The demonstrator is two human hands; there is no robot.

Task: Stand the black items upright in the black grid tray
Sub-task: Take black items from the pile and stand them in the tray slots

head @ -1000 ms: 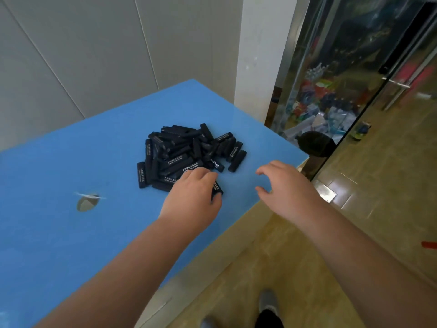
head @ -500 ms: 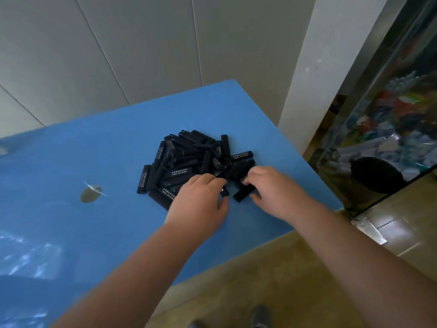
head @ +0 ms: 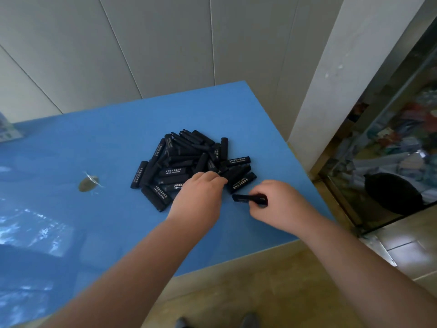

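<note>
Nearest the worktop's (head: 71, 162) front edge, the right hand (head: 281, 204) now pinches one black item (head: 246, 198), drawn clear of the pile (head: 189, 166) it was only reaching into half a second ago. Just left of it, the left hand (head: 198, 197) has stayed curled over the pile's near edge; whether it grips anything I cannot tell. Beyond lies the heap, flat. No grid tray shows, so standing items up has not begun.
</note>
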